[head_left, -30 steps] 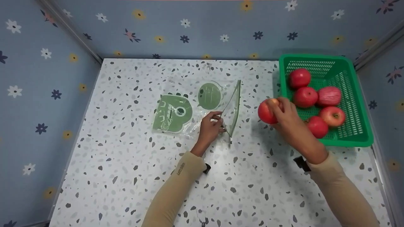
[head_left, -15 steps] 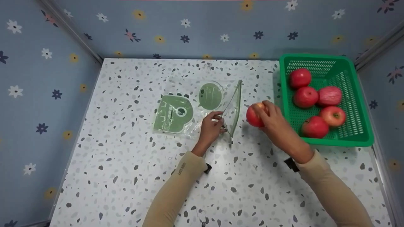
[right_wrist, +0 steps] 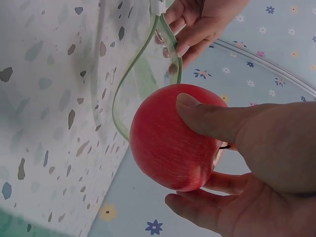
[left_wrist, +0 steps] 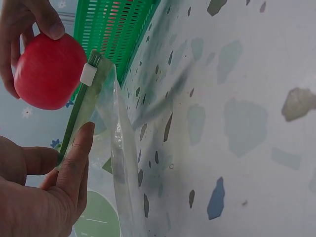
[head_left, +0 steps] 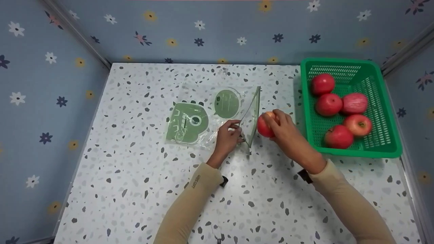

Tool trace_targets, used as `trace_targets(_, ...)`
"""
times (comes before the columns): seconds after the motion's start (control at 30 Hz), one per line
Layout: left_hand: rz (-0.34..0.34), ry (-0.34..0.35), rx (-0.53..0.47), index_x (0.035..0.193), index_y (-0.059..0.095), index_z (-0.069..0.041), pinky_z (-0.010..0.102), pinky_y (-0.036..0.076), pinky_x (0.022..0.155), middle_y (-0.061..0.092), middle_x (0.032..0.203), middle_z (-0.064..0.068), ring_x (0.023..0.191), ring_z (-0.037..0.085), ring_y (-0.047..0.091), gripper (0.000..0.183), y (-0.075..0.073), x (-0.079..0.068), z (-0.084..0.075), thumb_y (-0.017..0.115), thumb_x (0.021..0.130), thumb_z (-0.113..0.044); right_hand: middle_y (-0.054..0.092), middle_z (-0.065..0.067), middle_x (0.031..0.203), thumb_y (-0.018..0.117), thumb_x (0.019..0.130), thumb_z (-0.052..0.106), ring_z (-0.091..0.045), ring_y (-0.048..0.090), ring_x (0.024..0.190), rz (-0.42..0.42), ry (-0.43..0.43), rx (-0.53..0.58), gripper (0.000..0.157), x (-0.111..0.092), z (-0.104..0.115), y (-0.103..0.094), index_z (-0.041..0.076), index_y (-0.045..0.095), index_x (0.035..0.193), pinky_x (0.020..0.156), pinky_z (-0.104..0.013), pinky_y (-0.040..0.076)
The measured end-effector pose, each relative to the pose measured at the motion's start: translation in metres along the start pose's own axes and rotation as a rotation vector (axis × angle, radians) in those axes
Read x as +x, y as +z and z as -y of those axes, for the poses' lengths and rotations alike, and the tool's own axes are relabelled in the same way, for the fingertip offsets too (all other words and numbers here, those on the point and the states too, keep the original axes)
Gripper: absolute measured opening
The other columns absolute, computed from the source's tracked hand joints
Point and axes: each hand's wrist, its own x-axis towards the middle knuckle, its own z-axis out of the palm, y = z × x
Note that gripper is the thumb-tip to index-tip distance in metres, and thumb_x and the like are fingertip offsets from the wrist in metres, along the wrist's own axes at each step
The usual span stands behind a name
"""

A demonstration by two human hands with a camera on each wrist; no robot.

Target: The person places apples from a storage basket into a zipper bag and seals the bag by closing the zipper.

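Note:
A clear zip bag [head_left: 203, 132] with green dinosaur prints lies on the table, its mouth spread toward the right. My left hand [head_left: 228, 137] pinches one edge of that mouth between thumb and fingers; the left wrist view shows the green zip strip [left_wrist: 79, 113] and its white slider [left_wrist: 88, 74]. Just outside the mouth, my right hand [head_left: 288, 135] grips a red apple [head_left: 266, 125]. In the right wrist view the thumb lies over the apple [right_wrist: 173, 138], with fingers beneath it, and the bag's open rim [right_wrist: 118, 106] stands behind.
At the right stands a green plastic basket [head_left: 307, 112] with several red apples [head_left: 329, 104] in it. Flower-patterned walls [head_left: 203, 30] bound the speckled table [head_left: 135, 189] at the back and sides.
My right hand has carried the apple left, from beside the basket to the bag's mouth. The left hand keeps its pinch on the bag and has hardly moved.

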Motion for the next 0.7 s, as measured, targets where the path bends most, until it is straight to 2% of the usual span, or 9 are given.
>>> trace_targets(0.43, 0.012, -0.005, 0.006, 0.133, 0.062, 0.01, 0.032, 0.067, 0.069, 0.061, 0.104, 0.013, 0.077, 0.017, 0.069, 0.03, 0.0, -0.002, 0.0, 0.059, 0.104, 0.002, 0.046, -0.03, 0.143, 0.087, 0.083, -0.006, -0.054, 0.051, 0.128, 0.018, -0.012, 0.023, 0.08, 0.008, 0.006, 0.012, 0.013, 0.044, 0.148, 0.098, -0.061, 0.06)
trace_targets(0.7, 0.011, 0.001, -0.013, 0.131, 0.062, 0.011, 0.036, 0.067, 0.067, 0.06, 0.101, 0.012, 0.071, 0.017, 0.067, 0.03, 0.003, -0.001, 0.001, 0.059, 0.103, 0.005, 0.048, -0.031, 0.142, 0.09, 0.079, -0.006, -0.053, 0.054, 0.126, 0.009, -0.018, 0.014, 0.083, 0.013, 0.008, 0.021, 0.012, 0.046, 0.148, 0.101, -0.06, 0.058)
